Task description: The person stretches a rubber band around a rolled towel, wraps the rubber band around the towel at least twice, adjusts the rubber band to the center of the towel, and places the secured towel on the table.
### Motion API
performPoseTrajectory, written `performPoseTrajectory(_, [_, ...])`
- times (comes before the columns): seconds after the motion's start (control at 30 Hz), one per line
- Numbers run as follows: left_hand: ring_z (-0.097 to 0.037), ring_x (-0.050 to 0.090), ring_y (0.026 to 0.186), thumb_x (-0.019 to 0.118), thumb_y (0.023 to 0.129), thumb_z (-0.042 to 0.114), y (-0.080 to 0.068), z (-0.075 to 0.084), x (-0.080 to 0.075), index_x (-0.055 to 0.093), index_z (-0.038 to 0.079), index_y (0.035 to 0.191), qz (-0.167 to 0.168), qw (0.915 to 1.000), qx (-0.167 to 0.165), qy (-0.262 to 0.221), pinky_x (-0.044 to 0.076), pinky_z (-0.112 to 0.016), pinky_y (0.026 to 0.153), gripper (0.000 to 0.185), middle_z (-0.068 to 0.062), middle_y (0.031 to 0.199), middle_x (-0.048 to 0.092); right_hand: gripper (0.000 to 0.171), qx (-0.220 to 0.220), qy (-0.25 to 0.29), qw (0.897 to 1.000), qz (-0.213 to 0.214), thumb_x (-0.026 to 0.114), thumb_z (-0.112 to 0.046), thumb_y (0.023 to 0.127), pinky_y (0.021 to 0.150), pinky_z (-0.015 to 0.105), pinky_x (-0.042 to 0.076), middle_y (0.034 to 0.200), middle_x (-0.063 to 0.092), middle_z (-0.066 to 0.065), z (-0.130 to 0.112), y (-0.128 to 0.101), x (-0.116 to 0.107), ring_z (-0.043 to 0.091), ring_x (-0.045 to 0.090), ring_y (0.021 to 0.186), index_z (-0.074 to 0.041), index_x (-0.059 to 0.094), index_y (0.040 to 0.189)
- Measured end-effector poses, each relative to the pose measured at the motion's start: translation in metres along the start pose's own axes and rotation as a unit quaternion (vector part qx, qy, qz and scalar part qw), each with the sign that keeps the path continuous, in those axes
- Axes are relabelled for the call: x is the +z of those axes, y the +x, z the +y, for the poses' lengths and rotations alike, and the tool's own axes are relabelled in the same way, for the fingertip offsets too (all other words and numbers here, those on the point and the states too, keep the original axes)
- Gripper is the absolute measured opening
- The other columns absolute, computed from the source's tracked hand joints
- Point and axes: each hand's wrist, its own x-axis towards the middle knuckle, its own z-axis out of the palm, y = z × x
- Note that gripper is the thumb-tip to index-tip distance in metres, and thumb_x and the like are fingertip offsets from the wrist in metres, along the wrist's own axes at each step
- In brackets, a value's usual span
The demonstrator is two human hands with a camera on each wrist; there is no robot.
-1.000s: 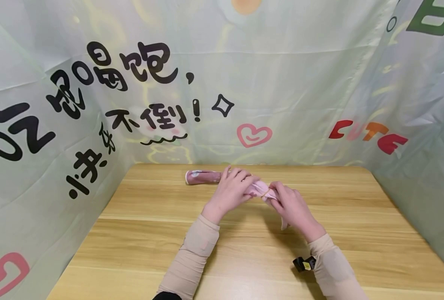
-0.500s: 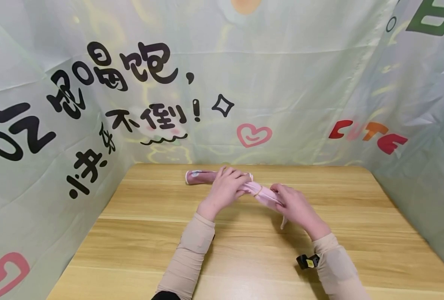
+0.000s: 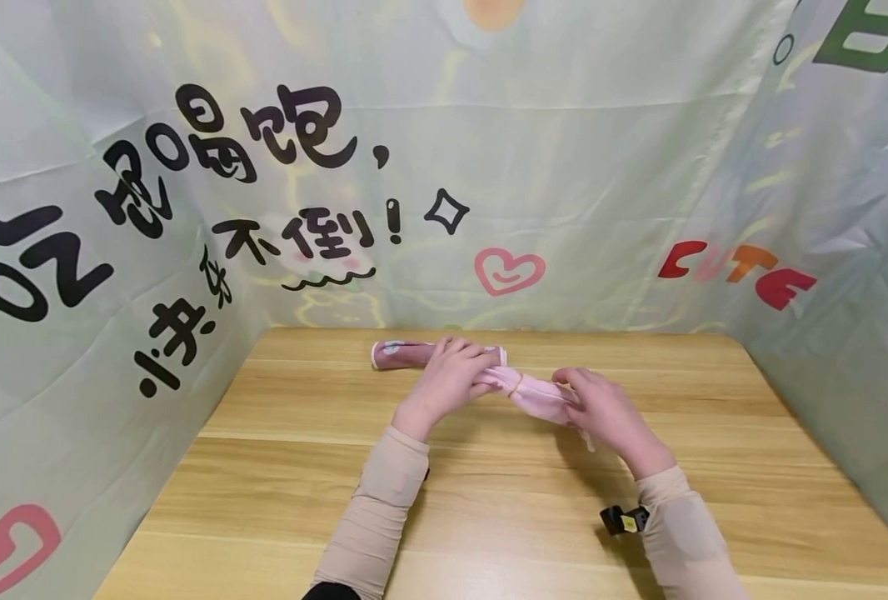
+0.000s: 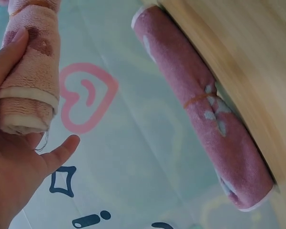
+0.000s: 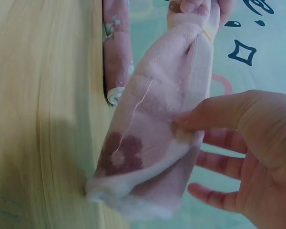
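A light pink rolled towel [image 3: 541, 400] with darker patches is held above the table, an elastic band [image 3: 516, 384] round its middle. My left hand [image 3: 447, 383] grips its left end, which is tightly rolled in the left wrist view. At the other end, my right hand [image 3: 612, 412] pinches the cloth between thumb and fingers. That end hangs looser and flared, with a pale loose thread [image 5: 136, 107] on it, in the right wrist view. Behind my left hand lies a dark pink rolled towel [image 4: 200, 105], also banded at its middle; the hand hides part of it in the head view.
The wooden table [image 3: 474, 517] runs back to a printed cloth backdrop [image 3: 601, 183], which also closes off both sides. A small black device [image 3: 624, 520] sits at my right wrist.
My right hand has slid rightward along the light pink towel to its end, uncovering more cloth. My left hand has shifted slightly left, and the band now shows farther left.
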Motion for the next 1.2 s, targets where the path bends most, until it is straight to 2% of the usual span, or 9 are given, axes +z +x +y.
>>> performPoseTrajectory(0.1, [-0.021, 0.055, 0.121, 0.066, 0.087, 0.047, 0.001, 0.004, 0.002, 0.066, 0.022, 0.121, -0.010, 0.9999, -0.003, -0.004, 0.033, -0.053, 0.113, 0.042, 0.002, 0.128, 0.065, 0.034, -0.027, 0.011, 0.999, 0.037, 0.074, -0.008, 0.082, 0.077, 0.048, 0.054, 0.108, 0.068, 0.010, -0.004, 0.001, 0.001, 0.028, 0.065, 0.092, -0.012, 0.062, 0.113])
performPoseTrajectory(0.17, [-0.021, 0.055, 0.122, 0.065, 0.088, 0.048, 0.002, 0.007, 0.003, 0.066, 0.022, 0.121, -0.017, 0.9998, -0.005, -0.006, 0.033, -0.053, 0.114, 0.042, 0.002, 0.132, 0.064, 0.031, -0.067, 0.016, 0.995, 0.070, 0.076, -0.007, 0.080, 0.079, 0.046, 0.054, 0.107, 0.067, 0.009, -0.007, 0.002, 0.004, 0.028, 0.065, 0.094, -0.012, 0.065, 0.108])
performPoseTrajectory(0.3, [-0.022, 0.054, 0.125, 0.063, 0.090, 0.049, 0.002, 0.011, 0.005, 0.066, 0.023, 0.121, -0.030, 0.9995, -0.007, -0.006, 0.031, -0.052, 0.115, 0.040, 0.002, 0.136, 0.061, 0.025, -0.158, 0.018, 0.979, 0.130, 0.079, -0.004, 0.076, 0.082, 0.045, 0.053, 0.105, 0.066, 0.009, -0.014, 0.007, 0.011, 0.028, 0.062, 0.097, -0.012, 0.069, 0.097])
performPoseTrajectory(0.4, [-0.023, 0.054, 0.126, 0.062, 0.091, 0.049, 0.002, 0.012, 0.006, 0.067, 0.023, 0.118, -0.030, 0.9996, 0.001, -0.003, 0.031, -0.051, 0.115, 0.038, 0.001, 0.135, 0.061, 0.023, -0.190, 0.021, 0.970, 0.149, 0.081, -0.006, 0.075, 0.084, 0.046, 0.052, 0.107, 0.065, 0.011, -0.018, 0.009, 0.016, 0.028, 0.061, 0.099, -0.013, 0.069, 0.093])
performPoseTrajectory(0.47, [-0.023, 0.055, 0.125, 0.063, 0.091, 0.048, 0.003, 0.012, 0.005, 0.068, 0.022, 0.116, -0.027, 0.9996, 0.010, -0.002, 0.032, -0.052, 0.115, 0.037, 0.001, 0.134, 0.062, 0.022, -0.189, 0.020, 0.970, 0.152, 0.081, -0.010, 0.075, 0.084, 0.048, 0.051, 0.108, 0.065, 0.011, -0.020, 0.009, 0.019, 0.028, 0.061, 0.100, -0.015, 0.069, 0.093])
performPoseTrajectory(0.57, [-0.021, 0.056, 0.123, 0.064, 0.090, 0.046, 0.003, 0.012, 0.005, 0.069, 0.022, 0.115, -0.027, 0.9994, 0.021, 0.006, 0.032, -0.051, 0.114, 0.035, 0.004, 0.127, 0.066, 0.021, -0.170, 0.005, 0.975, 0.142, 0.080, -0.015, 0.077, 0.084, 0.050, 0.051, 0.111, 0.065, 0.010, -0.022, 0.008, 0.020, 0.028, 0.060, 0.103, -0.018, 0.070, 0.095])
performPoseTrajectory(0.8, [-0.016, 0.056, 0.120, 0.067, 0.089, 0.044, 0.003, 0.014, 0.005, 0.070, 0.024, 0.113, -0.040, 0.9987, 0.027, 0.015, 0.031, -0.048, 0.116, 0.032, 0.008, 0.117, 0.070, 0.018, -0.128, -0.032, 0.987, 0.090, 0.075, -0.021, 0.083, 0.077, 0.049, 0.052, 0.116, 0.065, 0.005, -0.027, 0.005, 0.021, 0.027, 0.058, 0.110, -0.021, 0.069, 0.100])
performPoseTrajectory(1.07, [-0.015, 0.056, 0.120, 0.067, 0.089, 0.044, 0.004, 0.014, 0.005, 0.069, 0.025, 0.113, -0.050, 0.9982, 0.028, 0.015, 0.030, -0.049, 0.116, 0.031, 0.009, 0.117, 0.070, 0.013, -0.119, -0.049, 0.989, 0.072, 0.074, -0.018, 0.083, 0.074, 0.048, 0.052, 0.113, 0.066, 0.003, -0.029, 0.005, 0.022, 0.025, 0.057, 0.110, -0.020, 0.066, 0.093])
performPoseTrajectory(1.2, [-0.016, 0.056, 0.120, 0.067, 0.089, 0.044, 0.003, 0.011, 0.003, 0.070, 0.024, 0.115, -0.051, 0.9986, 0.016, 0.001, 0.029, -0.050, 0.117, 0.033, 0.009, 0.119, 0.070, 0.013, -0.114, -0.065, 0.990, 0.056, 0.076, -0.020, 0.082, 0.074, 0.049, 0.052, 0.114, 0.066, 0.004, -0.027, 0.004, 0.022, 0.027, 0.057, 0.109, -0.020, 0.066, 0.090])
